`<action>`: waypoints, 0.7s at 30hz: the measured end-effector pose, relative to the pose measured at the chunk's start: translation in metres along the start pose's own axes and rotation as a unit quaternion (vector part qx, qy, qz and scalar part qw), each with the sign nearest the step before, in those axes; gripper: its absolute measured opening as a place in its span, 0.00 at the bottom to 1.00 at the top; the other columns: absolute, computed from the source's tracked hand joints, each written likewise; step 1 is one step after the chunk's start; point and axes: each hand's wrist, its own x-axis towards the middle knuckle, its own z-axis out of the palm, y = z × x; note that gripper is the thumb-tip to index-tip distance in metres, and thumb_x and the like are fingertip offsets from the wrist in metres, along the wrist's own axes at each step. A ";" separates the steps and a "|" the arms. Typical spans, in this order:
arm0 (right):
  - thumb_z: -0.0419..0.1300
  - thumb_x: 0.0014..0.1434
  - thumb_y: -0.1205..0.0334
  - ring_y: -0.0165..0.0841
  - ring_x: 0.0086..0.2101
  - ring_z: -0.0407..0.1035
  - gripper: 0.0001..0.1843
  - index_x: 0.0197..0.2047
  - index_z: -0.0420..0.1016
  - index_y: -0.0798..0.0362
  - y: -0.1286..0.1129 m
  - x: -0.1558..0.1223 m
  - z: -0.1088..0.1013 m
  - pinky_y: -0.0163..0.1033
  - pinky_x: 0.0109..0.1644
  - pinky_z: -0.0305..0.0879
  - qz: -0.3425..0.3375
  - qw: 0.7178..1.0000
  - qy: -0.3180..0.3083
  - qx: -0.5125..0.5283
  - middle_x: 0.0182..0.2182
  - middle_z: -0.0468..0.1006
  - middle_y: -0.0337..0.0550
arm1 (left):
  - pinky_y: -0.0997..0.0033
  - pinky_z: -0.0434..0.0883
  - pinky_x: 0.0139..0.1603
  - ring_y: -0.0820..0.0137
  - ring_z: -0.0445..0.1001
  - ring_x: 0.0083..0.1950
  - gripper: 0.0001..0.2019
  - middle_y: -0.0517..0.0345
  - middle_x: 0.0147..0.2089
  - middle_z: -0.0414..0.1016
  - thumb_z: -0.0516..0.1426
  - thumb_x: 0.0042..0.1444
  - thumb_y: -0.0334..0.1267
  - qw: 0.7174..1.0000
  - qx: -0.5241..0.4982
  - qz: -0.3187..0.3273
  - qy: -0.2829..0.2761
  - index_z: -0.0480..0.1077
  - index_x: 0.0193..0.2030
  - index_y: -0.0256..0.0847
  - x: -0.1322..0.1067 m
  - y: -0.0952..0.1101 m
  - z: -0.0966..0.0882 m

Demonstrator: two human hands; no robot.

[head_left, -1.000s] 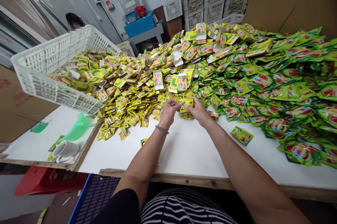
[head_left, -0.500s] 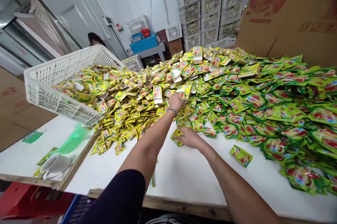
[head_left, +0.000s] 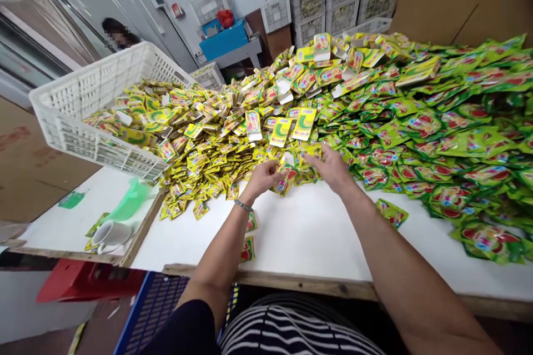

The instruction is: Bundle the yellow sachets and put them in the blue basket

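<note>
Near the front of the mixed heap, what appears to be a small printed carton (head_left: 285,178), with a white flap raised, is pinched at its side by the left hand (head_left: 261,179). Just beside it, a yellow sachet (head_left: 311,151) is grasped between the thumb and fingers of the right hand (head_left: 334,170). How firmly either is pressed cannot be told.

The carton is judged light, fairly stiff and easily crushed; it is best held by its narrow edges, clear of the flap. The sachet is judged light, soft and slightly slippery; it is best taken by a sealed end.

Green packets (head_left: 420,126) are piled to the right, and a white crate (head_left: 54,121) is tilted at the left. The heap is supported by a white table (head_left: 308,238).
</note>
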 end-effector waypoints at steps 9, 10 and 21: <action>0.62 0.51 0.53 0.37 0.34 0.69 0.14 0.39 0.76 0.52 -0.003 -0.009 0.002 0.41 0.39 0.67 0.032 0.987 -0.103 -0.119 0.30 0.78 0.42 | 0.75 0.58 0.30 0.77 0.62 0.28 0.20 0.62 0.27 0.67 0.61 0.51 0.55 0.979 -0.201 0.018 -0.033 0.69 0.35 0.37 -0.035 -0.028 0.010; 0.62 0.51 0.53 0.36 0.33 0.69 0.14 0.37 0.76 0.53 -0.002 -0.009 0.002 0.40 0.38 0.66 0.035 0.985 -0.113 -0.127 0.28 0.77 0.42 | 0.76 0.58 0.30 0.78 0.62 0.28 0.20 0.62 0.28 0.68 0.61 0.51 0.54 0.978 -0.205 0.018 -0.036 0.70 0.35 0.36 -0.035 -0.031 0.011; 0.63 0.47 0.43 0.32 0.28 0.66 0.23 0.39 0.74 0.53 0.006 -0.016 0.027 0.39 0.34 0.64 0.016 0.993 -0.009 -0.117 0.34 0.75 0.43 | 0.72 0.68 0.37 0.72 0.73 0.33 0.25 0.56 0.35 0.78 0.71 0.34 0.47 0.944 -0.313 -0.076 -0.067 0.74 0.39 0.36 -0.039 -0.028 0.019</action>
